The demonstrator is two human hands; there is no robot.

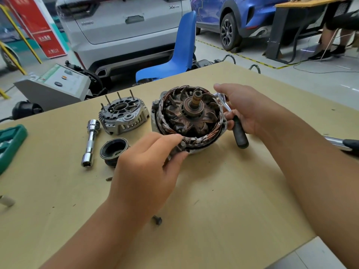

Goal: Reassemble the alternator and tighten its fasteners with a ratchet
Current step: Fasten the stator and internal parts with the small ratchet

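Steadying the alternator (pixel 189 118) mid-table, I pinch its near rim with my left hand (pixel 147 164); my right hand (pixel 246 109), just right of it, grips the ratchet (pixel 236 123). It is probably heavy and rigid, its copper windings fragile, so I hold the casing.

Open alternator body (pixel 189 119), round, grimy copper stator windings ringing a dark clawed rotor, brown shaft stub pointing up at centre; sits upright on table centre, silver housing edge visible beneath. Chrome ratchet with black rubber handle (pixel 236 125) just beside the body at 3 o'clock, head up near the rim, handle angled down toward 5 o'clock. Grey cast-aluminium end cover (pixel 124 116) at 9 o'clock of the body, apart from it, four long studs standing up from its far edge. Black ribbed pulley (pixel 114 150) at 8 o'clock, lying open face up. Chrome extension bar with socket (pixel 90 141) left of the pulley, lengthwise 12-to-6. Small dark bolt (pixel 157 220) lying loose at 6 o'clock, well apart.
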